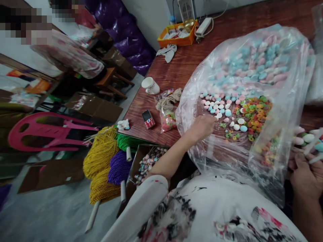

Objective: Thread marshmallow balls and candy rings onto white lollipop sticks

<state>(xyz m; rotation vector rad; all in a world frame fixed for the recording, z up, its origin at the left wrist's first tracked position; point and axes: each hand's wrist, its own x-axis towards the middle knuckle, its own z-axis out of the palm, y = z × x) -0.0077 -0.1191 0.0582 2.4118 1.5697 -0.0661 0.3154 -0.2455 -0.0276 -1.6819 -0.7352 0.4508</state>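
On my feed: 2 hands. L hand (205,127) is down at the near edge of the loose ovals (227,113), fingers curled; can't tell if they hold a pc or just touch. R hand (304,174) is at far R, fingers bent close to a pastel cluster (308,137) w/ pale stick-like bits (316,158); grip's partly hidden, can't tell if it's closed on them. Ovals lie over the wood table (180,69), small rings (257,116) just beside, clear bag (193,90) around both, w/ more ovals behind its film. I'd guess each oval is v. light, smooth, a bit slippery, maybe soft: pinch 1 at a time across the rounded sides, 2 fingertips, low force. Rings prob. light too; take by the rim. Bag looks thin & floppy; I'd hold a gathered fold.
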